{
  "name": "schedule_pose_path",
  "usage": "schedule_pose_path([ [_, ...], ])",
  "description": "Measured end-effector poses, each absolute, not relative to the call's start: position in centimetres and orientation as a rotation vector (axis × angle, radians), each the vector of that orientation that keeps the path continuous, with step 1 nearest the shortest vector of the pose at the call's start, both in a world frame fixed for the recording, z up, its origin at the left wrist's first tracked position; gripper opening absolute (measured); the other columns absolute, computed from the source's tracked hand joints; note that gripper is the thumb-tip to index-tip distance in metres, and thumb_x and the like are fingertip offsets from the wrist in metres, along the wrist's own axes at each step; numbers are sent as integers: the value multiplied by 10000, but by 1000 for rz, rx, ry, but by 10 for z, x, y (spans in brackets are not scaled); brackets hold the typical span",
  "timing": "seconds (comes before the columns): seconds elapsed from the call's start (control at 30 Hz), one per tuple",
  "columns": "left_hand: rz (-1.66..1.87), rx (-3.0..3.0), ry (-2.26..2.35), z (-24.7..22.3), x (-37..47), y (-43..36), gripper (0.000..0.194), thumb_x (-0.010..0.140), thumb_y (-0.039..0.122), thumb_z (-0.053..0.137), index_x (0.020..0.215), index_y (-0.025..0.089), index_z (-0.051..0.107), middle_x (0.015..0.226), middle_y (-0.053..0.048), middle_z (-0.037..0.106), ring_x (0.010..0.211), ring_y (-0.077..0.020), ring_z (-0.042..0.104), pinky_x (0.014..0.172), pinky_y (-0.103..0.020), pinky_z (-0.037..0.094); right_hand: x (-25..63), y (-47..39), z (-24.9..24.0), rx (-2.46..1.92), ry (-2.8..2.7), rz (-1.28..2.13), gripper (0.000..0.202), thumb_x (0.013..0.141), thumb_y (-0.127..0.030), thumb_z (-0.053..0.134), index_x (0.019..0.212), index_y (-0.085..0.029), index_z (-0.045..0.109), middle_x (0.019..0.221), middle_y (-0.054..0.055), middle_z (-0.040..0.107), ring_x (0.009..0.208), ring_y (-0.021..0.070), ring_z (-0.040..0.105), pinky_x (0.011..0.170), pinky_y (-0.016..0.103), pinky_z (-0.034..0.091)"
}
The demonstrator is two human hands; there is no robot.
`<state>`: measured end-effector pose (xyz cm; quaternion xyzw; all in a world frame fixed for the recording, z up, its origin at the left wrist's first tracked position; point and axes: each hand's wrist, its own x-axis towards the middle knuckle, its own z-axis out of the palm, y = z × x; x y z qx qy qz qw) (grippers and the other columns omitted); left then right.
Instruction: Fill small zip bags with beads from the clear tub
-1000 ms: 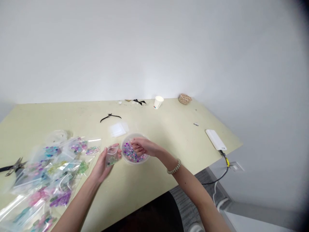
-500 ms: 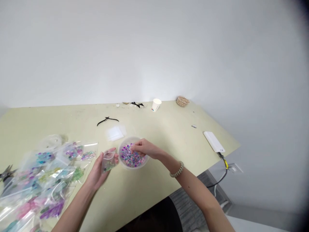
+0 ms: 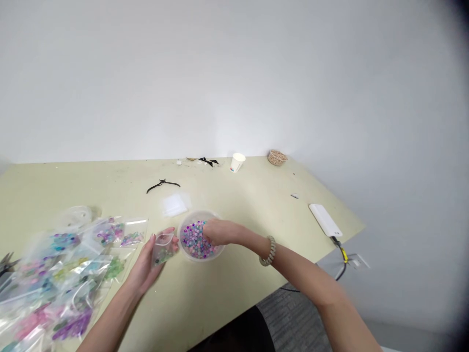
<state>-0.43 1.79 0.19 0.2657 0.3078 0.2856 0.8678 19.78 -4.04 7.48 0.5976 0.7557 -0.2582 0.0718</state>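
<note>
Over a pale yellow-green tabletop (image 3: 256,205), a half-open left hand (image 3: 145,268) is cradling a small clear plastic pouch (image 3: 161,248) containing a few greenish pieces (image 3: 163,256), thumb at one side and fingers at the other, its mouth gaping. Just right of the pouch, a round translucent plastic bowl (image 3: 200,214) is holding small purple, pink and blue beads (image 3: 194,239). The right hand (image 3: 220,232) is resting above the bowl's right side, fingers curled inward; the tips are hiding from view, so whether they are gripping a bead cannot be told. The pouch is probably weighing little and bending easily, its slick film calling for a light hold along the side edges, below the mouth. The beads are looking hard, light and apt to roll, favouring a thumb-and-forefinger pinch; the bowl, likely thin-walled, is inviting a hold at its rim.
</note>
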Motion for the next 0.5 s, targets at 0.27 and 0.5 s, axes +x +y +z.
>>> schedule_pose_path([
  [0.27, 586, 557, 648, 0, -4, 19, 500, 586, 471, 780, 937, 124, 695, 772, -70, 712, 683, -176, 640, 689, -257, 522, 200, -36, 74, 1558, 2229, -682, 38, 715, -83, 664, 714, -82, 702, 653, 71, 616, 640, 157, 518, 563, 245, 351],
  [0.5, 595, 554, 654, 0, -5, 19, 481, 612, 472, 762, 944, 130, 695, 786, -67, 713, 673, -169, 636, 696, -259, 518, 227, -37, 85, 1849, 2242, -1803, 128, 800, -242, 624, 784, -115, 620, 547, -65, 390, 526, 74, 368, 530, 212, 301],
])
